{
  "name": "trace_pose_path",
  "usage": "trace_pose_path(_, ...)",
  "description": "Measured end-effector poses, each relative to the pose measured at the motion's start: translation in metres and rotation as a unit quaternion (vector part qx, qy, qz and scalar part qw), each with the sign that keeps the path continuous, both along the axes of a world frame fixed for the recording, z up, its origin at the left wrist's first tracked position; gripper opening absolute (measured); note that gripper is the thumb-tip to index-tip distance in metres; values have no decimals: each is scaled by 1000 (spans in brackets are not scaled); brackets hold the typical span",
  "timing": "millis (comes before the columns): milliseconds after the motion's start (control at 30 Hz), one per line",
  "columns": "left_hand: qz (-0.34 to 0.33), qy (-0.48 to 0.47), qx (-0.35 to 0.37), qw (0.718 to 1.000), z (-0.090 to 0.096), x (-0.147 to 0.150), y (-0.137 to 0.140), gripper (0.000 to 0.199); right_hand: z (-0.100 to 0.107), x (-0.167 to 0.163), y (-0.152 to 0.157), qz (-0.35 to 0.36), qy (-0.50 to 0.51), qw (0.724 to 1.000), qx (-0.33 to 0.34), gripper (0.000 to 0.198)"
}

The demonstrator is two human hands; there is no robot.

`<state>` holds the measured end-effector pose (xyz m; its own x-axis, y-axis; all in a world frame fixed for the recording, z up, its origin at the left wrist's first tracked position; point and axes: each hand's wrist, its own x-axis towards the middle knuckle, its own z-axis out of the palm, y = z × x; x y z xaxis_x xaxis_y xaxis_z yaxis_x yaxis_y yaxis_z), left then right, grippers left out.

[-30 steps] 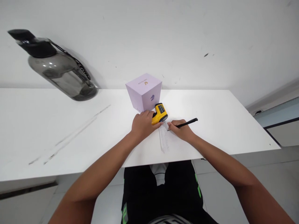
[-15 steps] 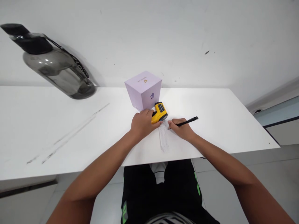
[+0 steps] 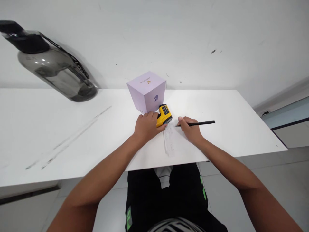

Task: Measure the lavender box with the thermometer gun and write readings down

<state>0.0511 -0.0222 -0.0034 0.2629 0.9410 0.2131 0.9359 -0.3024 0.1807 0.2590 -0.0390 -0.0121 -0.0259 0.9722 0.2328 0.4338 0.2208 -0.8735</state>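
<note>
My left hand (image 3: 146, 127) is closed around the handle of a yellow-and-black pistol-shaped device, which looks like an infrared thermometer (image 3: 164, 116). The device lies low over the table, its dark end by the top of a narrow white paper slip (image 3: 169, 143). Faint handwriting shows on the slip, too small to read. My right hand (image 3: 190, 130) pinches a black pen (image 3: 202, 123), its tip pointing left near the slip's upper right edge. Whether the tip touches the slip I cannot tell. Just behind the device stands a pale purple box (image 3: 145, 91) with a dark logo.
A grey see-through water bottle (image 3: 61, 71) with a black lid and strap stands at the left, near the wall (image 3: 183, 38). Dark streaks mark the left part of the white table (image 3: 224, 129). The table's front edge runs just before my lap.
My right hand has shifted slightly up and right, and the pen has tilted flatter, its tip higher on the slip. The left hand keeps its hold; the whole view has moved slightly.
</note>
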Motion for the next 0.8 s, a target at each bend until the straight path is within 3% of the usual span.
trace_pose_path(133, -3, 15, 2, 1000, 2, 1, -1, 54, 4, 5, 2, -71, -21, 996, 47, 46)
trace_pose_path(300, -10, 26, 16, 999, 0, 0, -1, 49, -9, 14, 18, -84, -150, 979, 106, 31)
trace_pose_path(533, -25, -10, 17, 999, -2, -2, 0, 50, -20, 29, 35, -128, -237, 961, 63, 48)
trace_pose_path(700, -25, -184, 28, 982, 4, 0, -7, 52, -2, 28, 26, -112, -158, 975, 108, 61)
trace_pose_path(800, -42, -381, 24, 923, 5, 2, -11, 57, 9, 15, 16, 3, -45, 991, 125, 64)
